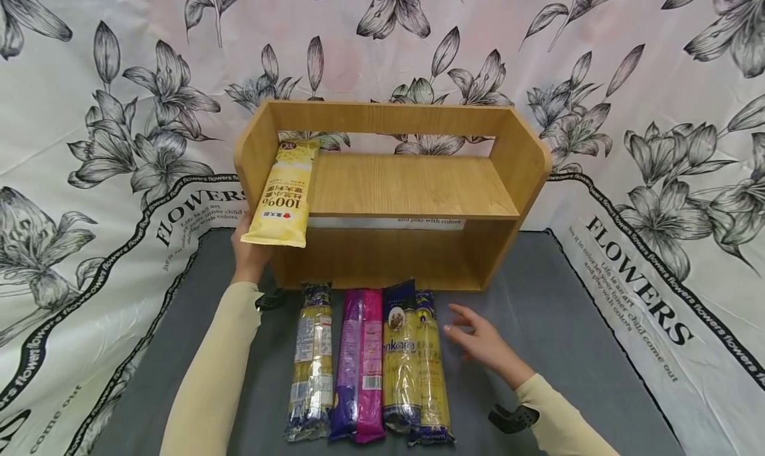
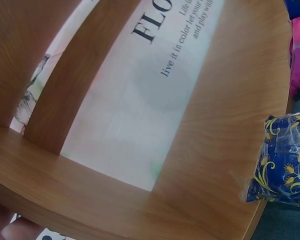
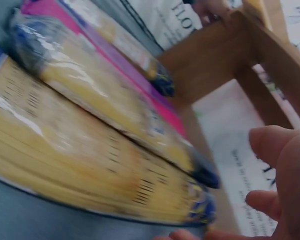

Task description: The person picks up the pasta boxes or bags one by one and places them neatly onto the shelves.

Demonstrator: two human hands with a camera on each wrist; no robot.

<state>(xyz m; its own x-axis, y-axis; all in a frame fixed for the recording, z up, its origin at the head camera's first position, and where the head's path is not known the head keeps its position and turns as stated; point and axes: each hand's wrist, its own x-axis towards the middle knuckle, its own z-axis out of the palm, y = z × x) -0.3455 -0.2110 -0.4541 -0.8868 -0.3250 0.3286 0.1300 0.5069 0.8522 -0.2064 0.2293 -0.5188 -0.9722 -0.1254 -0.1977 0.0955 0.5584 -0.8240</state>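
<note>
The left hand (image 1: pixel 251 253) was at the left panel (image 1: pixel 252 167) of the light-brown wooden two-tier shelf (image 1: pixel 388 117), partly behind the flat yellow plastic packet (image 1: pixel 281 194); whether its fingers pinched packet or panel, I cannot tell. That packet was on the upper tier's left side, its near end jutting past the front edge. The right hand (image 1: pixel 481 340) held nothing, fingers loosely bent and slightly apart, just right of the slim yellow-and-blue packet (image 1: pixel 433 376). Three more long packets lay left of that one, near ends toward the person. The upper board (image 1: pixel 412 187) stretched right to the right panel (image 1: pixel 522 157); grey tabletop (image 1: pixel 568 297) spread right of the right hand to the floral cloth (image 1: pixel 645 290)
</note>
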